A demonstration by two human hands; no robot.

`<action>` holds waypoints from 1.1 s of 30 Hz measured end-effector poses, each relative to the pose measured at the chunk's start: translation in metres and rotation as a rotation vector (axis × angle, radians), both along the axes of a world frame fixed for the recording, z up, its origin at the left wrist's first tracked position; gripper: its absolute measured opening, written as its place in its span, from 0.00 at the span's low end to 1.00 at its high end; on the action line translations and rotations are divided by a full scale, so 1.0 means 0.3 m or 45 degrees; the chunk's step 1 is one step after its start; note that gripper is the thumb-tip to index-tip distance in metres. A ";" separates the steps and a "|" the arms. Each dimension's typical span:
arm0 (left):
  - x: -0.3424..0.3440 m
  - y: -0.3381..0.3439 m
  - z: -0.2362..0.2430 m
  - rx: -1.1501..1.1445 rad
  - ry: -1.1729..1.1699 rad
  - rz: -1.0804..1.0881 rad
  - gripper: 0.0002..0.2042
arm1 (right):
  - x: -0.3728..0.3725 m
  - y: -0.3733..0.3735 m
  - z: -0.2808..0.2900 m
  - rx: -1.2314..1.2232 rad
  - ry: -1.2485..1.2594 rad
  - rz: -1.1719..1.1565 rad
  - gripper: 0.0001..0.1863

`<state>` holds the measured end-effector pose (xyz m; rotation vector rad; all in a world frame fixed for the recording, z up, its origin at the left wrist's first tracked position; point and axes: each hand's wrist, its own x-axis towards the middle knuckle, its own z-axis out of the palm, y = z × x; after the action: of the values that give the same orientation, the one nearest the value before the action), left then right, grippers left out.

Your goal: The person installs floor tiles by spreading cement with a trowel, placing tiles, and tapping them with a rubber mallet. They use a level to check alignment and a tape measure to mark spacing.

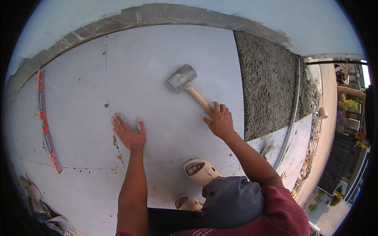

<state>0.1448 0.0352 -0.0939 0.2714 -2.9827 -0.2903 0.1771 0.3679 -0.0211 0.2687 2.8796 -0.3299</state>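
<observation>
My right hand (221, 122) is closed round the end of the wooden handle of a rubber mallet (182, 78). The mallet's grey, cylindrical head is over a large light-grey floor tile (173, 43); I cannot tell whether it touches. Flat on the tile, beside its left joint, lies my left hand (129, 133) with the fingers stretched out and nothing in them. To the right of this tile is a bed of rough wet mortar (269, 78), bordered on its outer side by a long straight metal bar (293, 114).
A red spirit level (46, 122) lies on the tiles at left. A pale wall (252, 13) with a bare cement strip runs along the far side. My feet in cream clogs (202, 172) stand near. A trowel (267, 150) lies by the mortar; a cup (323, 113) is further right.
</observation>
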 end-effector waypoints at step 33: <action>-0.064 -0.015 0.003 -0.186 -0.424 -0.266 0.54 | 0.347 0.002 0.096 -1.869 -0.475 -0.755 0.23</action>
<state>0.1254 0.0307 -0.0928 -0.0109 -3.3460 -0.0479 0.2812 0.3685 0.0078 0.7173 1.5011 -1.9830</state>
